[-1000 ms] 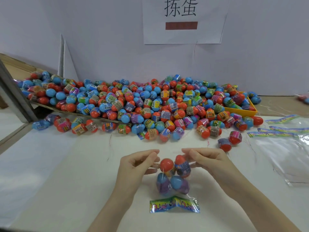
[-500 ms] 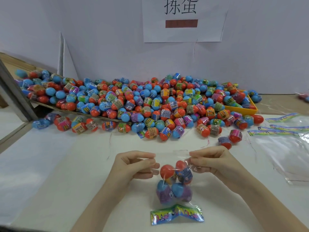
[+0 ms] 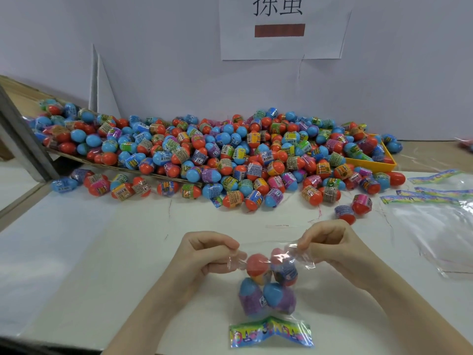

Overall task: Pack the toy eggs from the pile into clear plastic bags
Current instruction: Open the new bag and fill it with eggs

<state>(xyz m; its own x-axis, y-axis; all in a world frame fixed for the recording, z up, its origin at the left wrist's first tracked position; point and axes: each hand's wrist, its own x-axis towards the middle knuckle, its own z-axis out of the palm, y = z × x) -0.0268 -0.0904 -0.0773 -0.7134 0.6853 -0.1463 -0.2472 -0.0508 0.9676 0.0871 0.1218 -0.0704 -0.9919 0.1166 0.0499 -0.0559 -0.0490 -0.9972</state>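
A clear plastic bag [image 3: 302, 260] with a colourful printed header strip at its near end lies on the white table in front of me. Inside it are several toy eggs [image 3: 268, 285], red and blue with printed wraps. My left hand [image 3: 204, 254] pinches the bag's open far edge on the left. My right hand [image 3: 330, 242] pinches the same edge on the right, and the film is stretched between them. A big pile of toy eggs [image 3: 217, 155] spreads across the back of the table.
Empty clear bags [image 3: 435, 226] with colourful header strips lie at the right. A yellow tray [image 3: 371, 165] sits under the pile's right end. Two loose eggs [image 3: 354, 208] lie just beyond my right hand. A white wall with a paper sign rises behind.
Both hands have drawn apart and lifted the bag's open edge, pulling the film taut over the eggs. The eggs have settled lower in the bag.
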